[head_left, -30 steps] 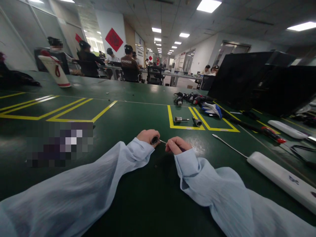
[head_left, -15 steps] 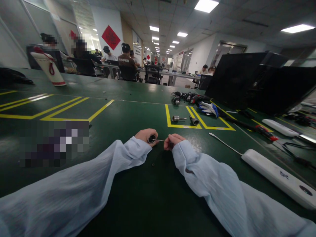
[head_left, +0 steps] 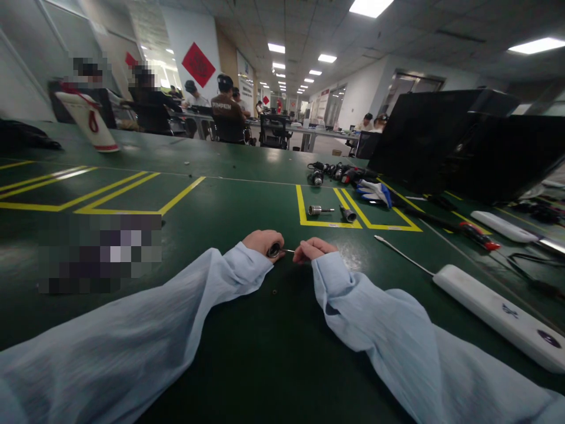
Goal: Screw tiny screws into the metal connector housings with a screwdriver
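Note:
My left hand (head_left: 261,241) is closed around a round, hollow metal part (head_left: 273,250), its dark open end facing me and to the right. Opposite it, my right hand (head_left: 312,249) pinches a thin metal rod (head_left: 288,251). The rod's other end reaches the hollow part's edge; whether it sits inside, I cannot tell. Below both hands a tiny ring-like piece (head_left: 274,291) lies on the green table (head_left: 282,353). Beyond them, inside a yellow tape outline, rest a metal piece with a thin shank (head_left: 321,210) and a metal cylinder (head_left: 348,214).
To the right lie a white power strip (head_left: 494,315), a white-tipped cable (head_left: 404,254) and a red-and-black tool handle (head_left: 479,235). Farther back are a blue-and-white glove (head_left: 374,193) and dark monitors (head_left: 424,135). A white cup (head_left: 90,121) stands far left; people sit behind.
The hollow part has turned slightly in my left hand, its opening now angled more to the right. Less of the thin rod shows between my hands. My right hand has barely shifted.

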The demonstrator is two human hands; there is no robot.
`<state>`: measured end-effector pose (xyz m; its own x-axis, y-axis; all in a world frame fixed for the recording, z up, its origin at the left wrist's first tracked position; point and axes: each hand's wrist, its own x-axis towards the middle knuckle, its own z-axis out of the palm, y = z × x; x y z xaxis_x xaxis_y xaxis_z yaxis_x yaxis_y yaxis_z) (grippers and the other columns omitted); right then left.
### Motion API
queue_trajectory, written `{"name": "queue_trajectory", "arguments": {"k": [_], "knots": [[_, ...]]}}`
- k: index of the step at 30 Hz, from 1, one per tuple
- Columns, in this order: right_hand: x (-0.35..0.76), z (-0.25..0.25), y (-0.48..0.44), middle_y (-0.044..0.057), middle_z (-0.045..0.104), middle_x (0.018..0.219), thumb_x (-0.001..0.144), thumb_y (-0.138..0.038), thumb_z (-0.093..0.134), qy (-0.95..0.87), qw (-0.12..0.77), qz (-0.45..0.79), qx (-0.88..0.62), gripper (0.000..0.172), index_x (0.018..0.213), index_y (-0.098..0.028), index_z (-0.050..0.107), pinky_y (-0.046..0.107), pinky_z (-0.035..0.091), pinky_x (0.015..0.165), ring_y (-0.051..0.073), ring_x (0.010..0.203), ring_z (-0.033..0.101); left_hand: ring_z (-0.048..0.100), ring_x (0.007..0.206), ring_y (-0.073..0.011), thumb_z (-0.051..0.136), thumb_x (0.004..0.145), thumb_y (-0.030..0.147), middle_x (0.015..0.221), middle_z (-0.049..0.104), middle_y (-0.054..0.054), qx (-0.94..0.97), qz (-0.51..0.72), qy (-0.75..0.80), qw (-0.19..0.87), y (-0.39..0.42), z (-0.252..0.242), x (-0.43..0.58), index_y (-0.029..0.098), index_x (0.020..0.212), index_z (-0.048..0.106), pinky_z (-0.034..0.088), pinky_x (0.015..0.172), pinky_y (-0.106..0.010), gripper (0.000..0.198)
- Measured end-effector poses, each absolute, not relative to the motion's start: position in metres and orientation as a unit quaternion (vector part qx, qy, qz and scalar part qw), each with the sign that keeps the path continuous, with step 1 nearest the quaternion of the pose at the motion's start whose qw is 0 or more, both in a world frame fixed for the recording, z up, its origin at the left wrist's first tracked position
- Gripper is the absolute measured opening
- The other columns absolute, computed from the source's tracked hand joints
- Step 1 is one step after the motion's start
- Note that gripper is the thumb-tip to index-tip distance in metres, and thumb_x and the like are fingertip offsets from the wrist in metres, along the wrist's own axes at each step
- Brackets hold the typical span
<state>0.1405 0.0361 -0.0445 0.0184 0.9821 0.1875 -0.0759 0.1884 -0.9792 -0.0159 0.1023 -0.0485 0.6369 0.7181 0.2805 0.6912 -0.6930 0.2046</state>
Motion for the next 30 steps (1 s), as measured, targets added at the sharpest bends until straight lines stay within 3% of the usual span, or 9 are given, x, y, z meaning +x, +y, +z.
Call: {"name": "queue_trajectory", "arguments": {"k": [9,16,24,30], "knots": [[0.137,-0.045,0.030,0.001,0.061,0.054,0.073,-0.031,0.054,-0.586,0.565,0.375,-0.444,0.023,0.057,-0.017,0.060,0.023,0.042,0.051,0.010,0.048,0.052,0.047,0.055,-0.0094,0.059,0.060,0.030,0.059,0.050,0.003,0.873,0.243,0.403,0.128,0.103,-0.049,-0.019,0.016,0.062,0.050,0.037,0.052,-0.019,0.016],[0.140,-0.039,0.033,0.001,0.062,0.052,0.070,-0.032,0.057,-0.490,0.572,0.508,-0.418,0.020,0.056,-0.016,0.059,0.026,0.045,0.053,0.011,0.047,0.054,0.045,0.054,-0.0075,0.058,0.064,0.029,0.060,0.049,0.003,0.863,0.304,0.364,0.173,0.092,-0.043,-0.021,0.015,0.063,0.049,0.036,0.052,-0.018,0.017],[0.137,-0.044,0.025,0.002,0.061,0.054,0.074,-0.033,0.051,-0.614,0.558,0.313,-0.462,0.025,0.057,-0.017,0.060,0.024,0.040,0.049,0.011,0.049,0.051,0.049,0.057,-0.0095,0.057,0.065,0.028,0.062,0.051,0.002,0.889,0.259,0.357,0.118,0.092,-0.040,-0.019,0.016,0.064,0.050,0.038,0.055,-0.019,0.014],[0.141,-0.039,0.029,0.000,0.061,0.049,0.070,-0.030,0.055,-0.554,0.555,0.429,-0.448,0.022,0.055,-0.016,0.059,0.022,0.042,0.048,0.009,0.044,0.051,0.049,0.058,-0.0097,0.055,0.065,0.029,0.062,0.051,0.002,0.907,0.241,0.334,0.089,0.094,-0.040,-0.019,0.016,0.064,0.050,0.037,0.055,-0.020,0.014]]}}
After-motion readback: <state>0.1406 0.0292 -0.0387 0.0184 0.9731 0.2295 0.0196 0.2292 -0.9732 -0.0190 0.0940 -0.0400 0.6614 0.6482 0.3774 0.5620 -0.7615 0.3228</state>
